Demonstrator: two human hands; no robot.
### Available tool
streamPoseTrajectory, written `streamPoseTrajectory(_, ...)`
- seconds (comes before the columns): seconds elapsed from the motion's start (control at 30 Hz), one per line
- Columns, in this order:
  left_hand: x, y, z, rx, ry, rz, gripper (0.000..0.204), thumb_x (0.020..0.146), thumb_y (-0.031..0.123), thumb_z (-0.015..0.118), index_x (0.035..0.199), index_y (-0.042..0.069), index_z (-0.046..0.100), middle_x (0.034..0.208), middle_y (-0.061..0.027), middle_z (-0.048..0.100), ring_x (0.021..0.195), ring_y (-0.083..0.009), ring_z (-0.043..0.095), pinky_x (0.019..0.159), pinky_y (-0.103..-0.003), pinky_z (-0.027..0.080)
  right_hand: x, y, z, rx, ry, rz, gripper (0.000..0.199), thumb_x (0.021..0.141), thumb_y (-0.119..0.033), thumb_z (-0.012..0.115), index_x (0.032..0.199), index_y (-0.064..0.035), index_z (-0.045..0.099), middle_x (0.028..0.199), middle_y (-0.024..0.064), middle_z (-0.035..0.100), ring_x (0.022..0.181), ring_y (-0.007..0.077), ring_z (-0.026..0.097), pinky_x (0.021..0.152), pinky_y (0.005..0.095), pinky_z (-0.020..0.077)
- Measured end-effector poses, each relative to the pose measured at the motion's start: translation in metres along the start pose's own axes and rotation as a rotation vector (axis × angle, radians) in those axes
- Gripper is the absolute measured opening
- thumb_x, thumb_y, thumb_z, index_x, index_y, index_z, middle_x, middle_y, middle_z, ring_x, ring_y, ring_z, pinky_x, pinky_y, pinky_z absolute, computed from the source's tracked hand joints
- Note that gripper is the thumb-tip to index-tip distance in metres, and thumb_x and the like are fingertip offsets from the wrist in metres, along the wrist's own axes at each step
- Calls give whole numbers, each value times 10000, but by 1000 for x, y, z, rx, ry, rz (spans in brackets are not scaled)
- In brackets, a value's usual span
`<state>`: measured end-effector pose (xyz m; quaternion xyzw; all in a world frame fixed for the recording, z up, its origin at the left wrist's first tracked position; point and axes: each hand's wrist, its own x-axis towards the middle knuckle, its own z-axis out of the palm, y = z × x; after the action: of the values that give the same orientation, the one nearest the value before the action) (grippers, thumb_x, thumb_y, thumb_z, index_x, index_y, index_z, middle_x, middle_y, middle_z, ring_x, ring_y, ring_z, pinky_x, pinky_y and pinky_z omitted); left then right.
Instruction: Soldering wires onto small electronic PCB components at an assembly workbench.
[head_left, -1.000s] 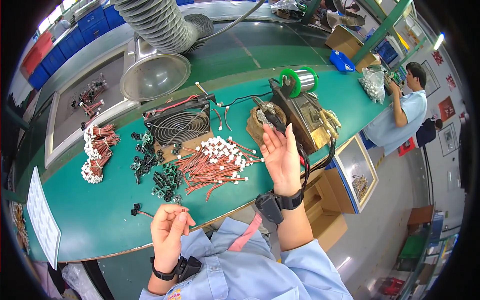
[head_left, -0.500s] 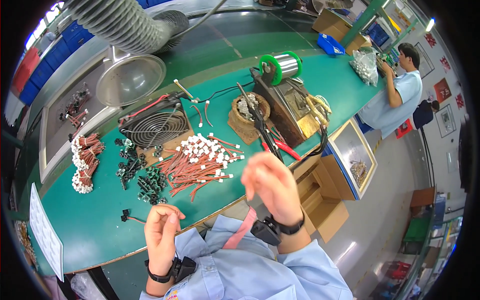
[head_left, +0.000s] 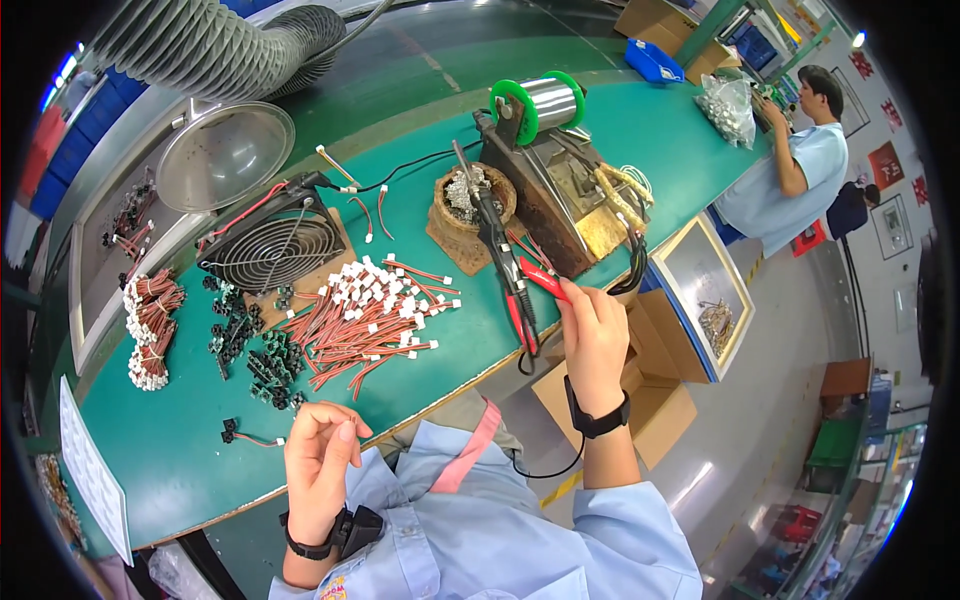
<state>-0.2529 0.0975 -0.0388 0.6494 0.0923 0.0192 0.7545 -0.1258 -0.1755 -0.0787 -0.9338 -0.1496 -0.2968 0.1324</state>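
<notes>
My right hand reaches over the table's front edge, its thumb and fingers closed on one handle of red-handled pliers. The jaws of the pliers cannot be made out beside the black soldering iron. Near the front edge, my left hand is in a pinch, and anything between its fingertips is too small to name. Just beyond it lies a small black part with a short wire. Further in are a heap of red-brown wires with white connectors and a pile of dark green and black parts.
A fan stands behind the piles. A round pot and a green solder spool on its stand are to the right. Bundled wires lie at left. An open carton sits below the edge. Another person works at far right.
My right hand has gone from above the front edge to the red-handled pliers and closed on a handle. My left hand keeps its pinch. The view has shifted slightly.
</notes>
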Motion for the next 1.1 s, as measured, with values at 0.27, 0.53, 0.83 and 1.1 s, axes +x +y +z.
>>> streamPoseTrajectory(0.27, 4, 4, 9, 82, -11, -8, 64, 912, 90, 483, 886, 40, 452, 844, -68, 541, 611, -59, 425, 553, -183, 356, -1, 4, -15, -22, 228, -29, 310, 710, 24, 649, 1014, -40, 654, 880, 84, 601, 725, 201, 589, 592, 280, 468)
streamPoseTrajectory(0.53, 11, 2, 12, 102, -160, 47, 29, 889, 19, 493, 882, -2, 476, 910, -100, 555, 647, -81, 487, 576, -209, 424, -8, 1, -16, -62, 461, 1, 288, 729, 79, 668, 1005, 1, 656, 860, 99, 588, 727, 200, 594, 612, 271, 489)
streamPoseTrajectory(0.83, 7, 7, 19, 93, -193, -15, 12, 882, 23, 483, 887, 12, 481, 926, -86, 527, 675, -76, 451, 631, -203, 393, -16, 6, 12, 40, 643, 92, 248, 747, 78, 655, 987, 16, 658, 894, 125, 579, 788, 212, 600, 657, 271, 503)
streamPoseTrajectory(1.1, 11, 10, 21, 108, -388, 217, 26, 860, 25, 541, 856, -1, 539, 991, -119, 556, 797, -156, 558, 684, -264, 470, -34, -73, -54, 539, 447, 188, 320, 764, 69, 620, 1081, 26, 609, 937, 134, 534, 805, 205, 555, 696, 259, 470)
